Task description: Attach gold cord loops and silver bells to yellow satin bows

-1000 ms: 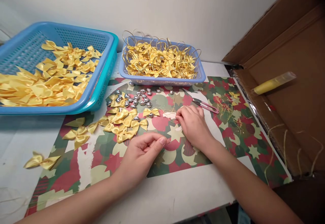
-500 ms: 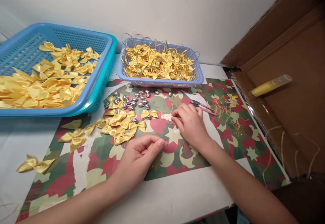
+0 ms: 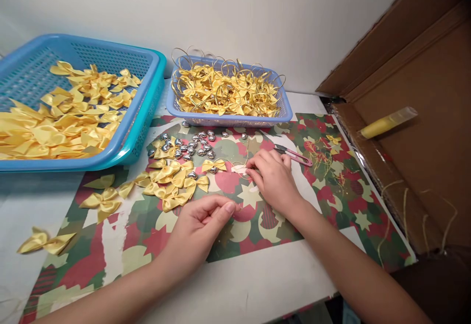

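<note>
My right hand (image 3: 274, 179) rests on the patterned paper, its thumb and fingers pinched on a thin gold cord (image 3: 247, 148) that curves up beside the fingertips. My left hand (image 3: 206, 228) is closed, thumb pressed against the curled fingers; whatever may be in that pinch is too small to make out. A yellow ribbon bow with a silver bead (image 3: 214, 169) on it lies just left of the cord. Further left is a loose pile of yellow bows (image 3: 171, 177). Behind them are scattered several shiny silver beads (image 3: 193, 145). Beyond my right fingers sits a pink-handled cutter (image 3: 300, 158).
A large blue basket (image 3: 147, 86) of yellow bows stands at the left. The smaller blue basket (image 3: 228, 119) at the back holds bows with gold cord loops. Thread scraps (image 3: 320, 157) lie at right, near a cardboard wall (image 3: 412, 69) with a yellow-filled tube (image 3: 388, 122).
The view has shifted slightly, so most things appear a little further left. Both hands keep nearly the same pose and place.
</note>
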A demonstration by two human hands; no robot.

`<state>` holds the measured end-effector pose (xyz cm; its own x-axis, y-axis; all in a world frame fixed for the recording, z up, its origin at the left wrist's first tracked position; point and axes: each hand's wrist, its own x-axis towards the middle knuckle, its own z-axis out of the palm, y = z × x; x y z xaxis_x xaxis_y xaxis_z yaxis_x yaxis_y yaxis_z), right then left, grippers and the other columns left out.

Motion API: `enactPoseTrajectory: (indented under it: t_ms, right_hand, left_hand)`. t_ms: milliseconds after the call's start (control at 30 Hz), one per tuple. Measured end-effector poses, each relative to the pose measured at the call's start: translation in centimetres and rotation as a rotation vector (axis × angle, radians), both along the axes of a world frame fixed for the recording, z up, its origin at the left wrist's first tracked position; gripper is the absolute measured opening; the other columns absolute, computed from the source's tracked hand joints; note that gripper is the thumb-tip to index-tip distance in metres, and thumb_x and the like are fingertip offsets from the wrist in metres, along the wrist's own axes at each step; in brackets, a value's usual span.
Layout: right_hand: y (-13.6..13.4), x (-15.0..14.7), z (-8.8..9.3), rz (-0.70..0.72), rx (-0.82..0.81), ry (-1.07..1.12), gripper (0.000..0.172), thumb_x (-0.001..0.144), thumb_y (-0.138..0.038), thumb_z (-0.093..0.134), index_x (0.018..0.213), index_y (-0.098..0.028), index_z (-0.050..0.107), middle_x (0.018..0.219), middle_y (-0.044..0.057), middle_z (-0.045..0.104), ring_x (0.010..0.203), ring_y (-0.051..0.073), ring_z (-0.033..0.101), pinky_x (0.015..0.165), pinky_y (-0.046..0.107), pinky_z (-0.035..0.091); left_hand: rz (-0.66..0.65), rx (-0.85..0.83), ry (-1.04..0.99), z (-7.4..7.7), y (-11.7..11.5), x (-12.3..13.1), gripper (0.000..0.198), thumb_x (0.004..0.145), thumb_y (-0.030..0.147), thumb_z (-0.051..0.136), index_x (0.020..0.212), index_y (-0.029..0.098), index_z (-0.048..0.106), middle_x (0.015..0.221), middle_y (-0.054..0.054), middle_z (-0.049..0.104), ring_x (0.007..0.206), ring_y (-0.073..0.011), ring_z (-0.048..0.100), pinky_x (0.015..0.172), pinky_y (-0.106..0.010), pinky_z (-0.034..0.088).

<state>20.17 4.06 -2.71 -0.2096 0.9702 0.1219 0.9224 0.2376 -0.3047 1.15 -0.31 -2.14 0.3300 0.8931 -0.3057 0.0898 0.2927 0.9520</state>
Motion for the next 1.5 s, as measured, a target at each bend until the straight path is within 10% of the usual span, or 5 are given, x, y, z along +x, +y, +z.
enactPoseTrajectory:
  t_ms: [533,900,1167,1500]
  right_hand:
    - [0.3,-0.2,-1.0,0.068,0.017,-0.104,0.019,0.097,-0.009,0.045,0.086,-0.016,0.059,0.095,0.009,0.064,0.092,0.025,0.048,0.082,0.040,0.026]
    - [0.2,0.4,0.6,-0.042,0.030,0.412,0.021,0.101,-0.022,0.031,0.086,-0.022,0.046,0.096,0.007,0.062,0.089,0.018,0.058,0.079,0.031,0.046]
    - [-0.2,0.3,0.7,-0.072,-0.433,1.255,0.026,0.096,-0.041,0.051,0.079,-0.021,0.048,0.075,-0.003,0.053,0.069,0.010,0.050,0.071,0.025,0.044]
    - [-1.7,1.3,1.6,-0.118,-0.377,1.135,0.012,0.087,-0.034,0.064,0.090,-0.022,0.067,0.081,0.000,0.064,0.075,0.014,0.060,0.070,0.028,0.051]
  left_hand:
    - [-0.020,-0.020,0.026,0.1,0.1,-0.1,0.037,0.085,0.051,0.061,0.075,0.018,0.070,0.051,0.006,0.037,0.048,-0.0095,0.031,0.043,-0.021,0.027]
    - [-0.043,-0.063,-0.001,0.0,0.1,-0.1,0.040,0.086,0.055,0.059,0.077,0.016,0.070,0.052,0.007,0.033,0.048,-0.0096,0.028,0.044,-0.022,0.023]
    - [-0.031,-0.029,-0.002,0.0,0.2,-0.1,0.036,0.087,0.050,0.059,0.077,0.018,0.071,0.050,0.006,0.037,0.049,-0.0097,0.032,0.046,-0.021,0.027]
    - [-0.057,-0.078,0.041,0.1,0.0,-0.3,0.046,0.084,0.060,0.058,0.077,0.016,0.068,0.053,0.006,0.034,0.050,-0.0104,0.029,0.045,-0.023,0.021]
